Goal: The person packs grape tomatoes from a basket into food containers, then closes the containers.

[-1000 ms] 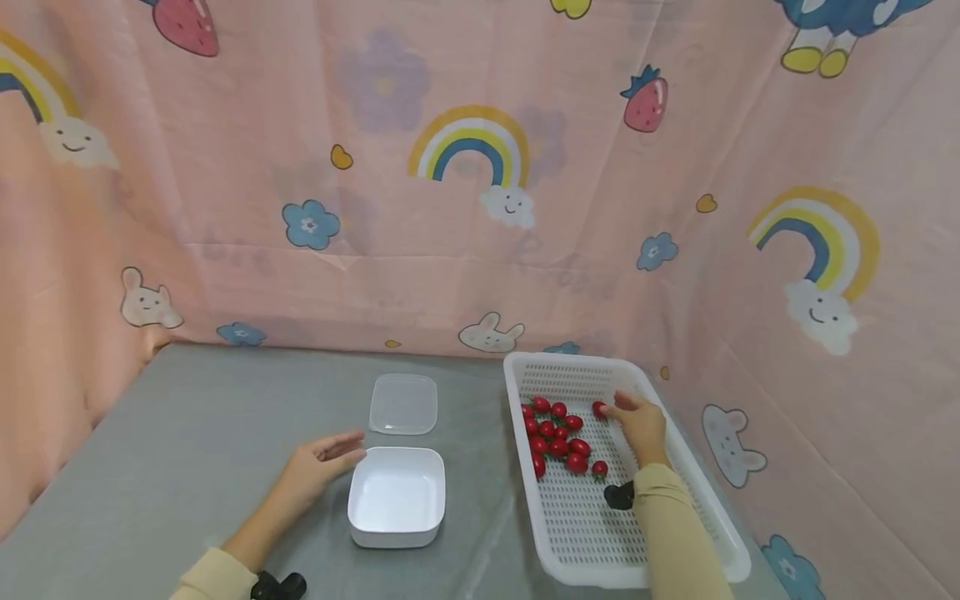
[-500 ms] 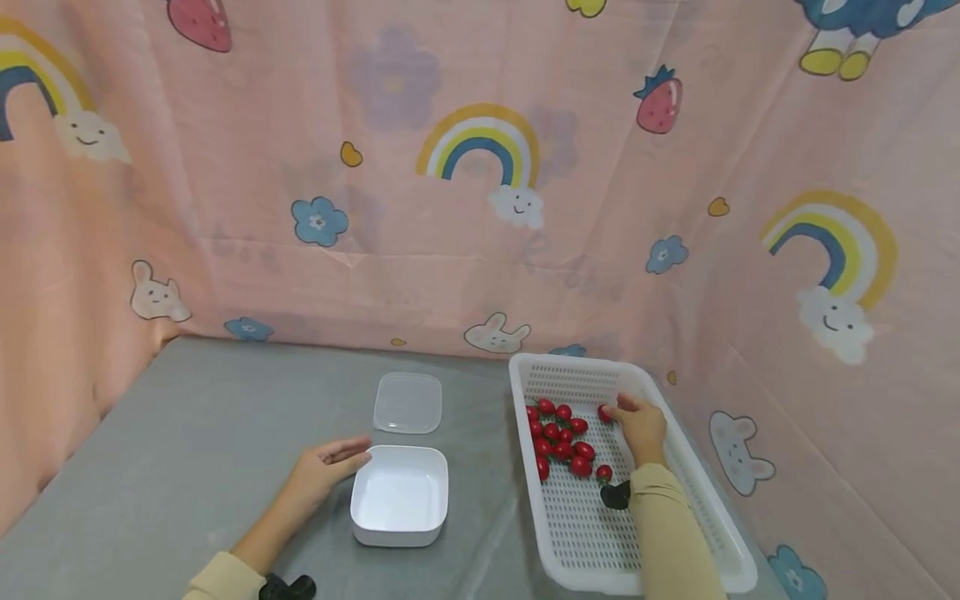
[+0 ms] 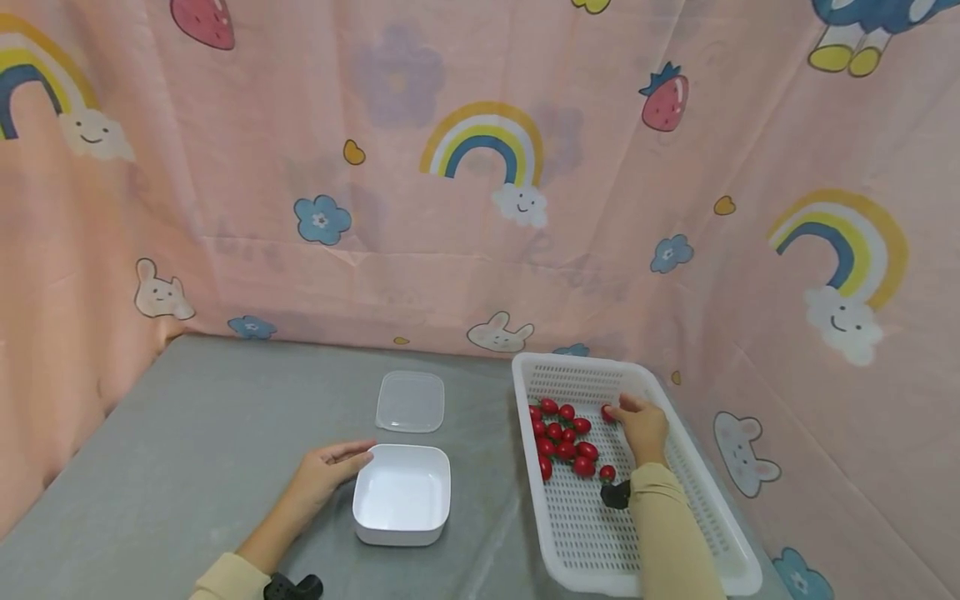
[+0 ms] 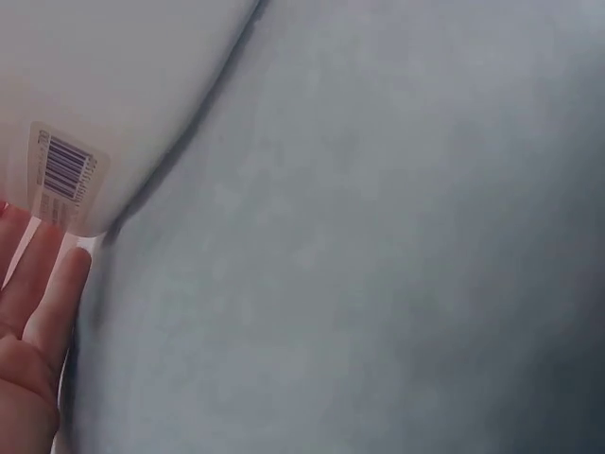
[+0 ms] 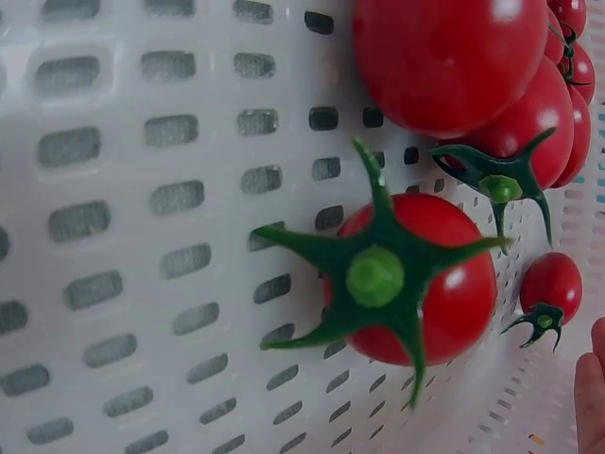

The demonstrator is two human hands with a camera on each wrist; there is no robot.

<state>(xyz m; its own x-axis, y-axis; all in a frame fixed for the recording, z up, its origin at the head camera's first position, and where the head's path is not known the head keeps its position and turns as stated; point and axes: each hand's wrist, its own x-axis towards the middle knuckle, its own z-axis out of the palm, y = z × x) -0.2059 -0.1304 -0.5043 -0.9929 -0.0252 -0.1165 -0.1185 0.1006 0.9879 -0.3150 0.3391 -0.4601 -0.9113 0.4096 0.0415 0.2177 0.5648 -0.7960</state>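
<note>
My right hand (image 3: 642, 425) reaches into a white perforated basket (image 3: 551, 533), its fingertips right at a single cherry tomato (image 3: 607, 412). In the right wrist view this tomato (image 5: 551, 284) has a green calyx, and the fingers (image 5: 591, 397) show beside it at the right edge. A cluster of cherry tomatoes (image 3: 566, 450) lies to the left of that hand, with a lone tomato (image 5: 416, 284) large in the right wrist view. My left hand (image 3: 322, 479) rests with extended fingers at the left back corner of a white square box (image 3: 401, 492), whose barcode label (image 4: 66, 170) shows in the left wrist view.
Behind the box a translucent lid (image 3: 410, 402) lies flat on the grey tablecloth (image 3: 247, 417). A pink patterned curtain (image 3: 375, 275) rises along the back and right side of the table. The basket stands at the table's right, close to the curtain.
The head view has shifted slightly, moving everything a little to the right in it. The left hand has come slightly closer to the box. The right hand stays at the same tomato.
</note>
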